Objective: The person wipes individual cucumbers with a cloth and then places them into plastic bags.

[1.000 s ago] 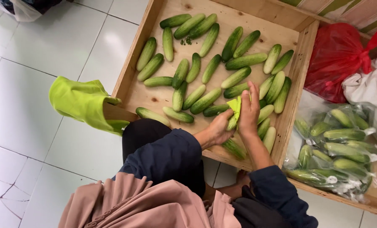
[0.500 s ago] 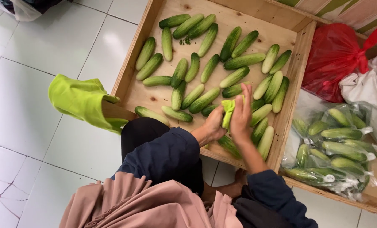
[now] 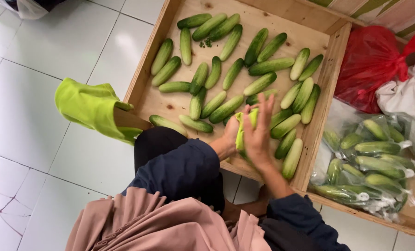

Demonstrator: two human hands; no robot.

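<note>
Nearest the camera lie the person's pink garment (image 3: pixel 170 227) and dark blue sleeves (image 3: pixel 179 167), the arms reaching forward over the near edge of the wooden crate (image 3: pixel 144 69). Both hands meet just above that edge. The left hand (image 3: pixel 230 132) is closed on a small yellow-green cloth (image 3: pixel 242 125), and the right hand (image 3: pixel 258 135) lies flat against the cloth from the other side, fingers straight and slightly fanned. A cucumber appears to be wrapped between them, though the cloth and palms hide nearly all of it, so that is hard to confirm.

Wiping like this probably goes best with the cloth folded snugly around the cucumber and the piece turned between the palms, so that every side meets the fabric, with a light enough grip that it slides instead of bruising.

So the cloth sits pressed between the two hands, directly over the crate's near right corner. Just beyond the fingertips loose cucumbers (image 3: pixel 226 109) are spread across the crate floor, in rough rows toward the far wall. A second green cloth (image 3: pixel 91 109) hangs over the crate's left corner. To the right, bagged cucumbers (image 3: pixel 370 162) lie in clear plastic, with a red plastic bag (image 3: pixel 370 65) behind them.
</note>
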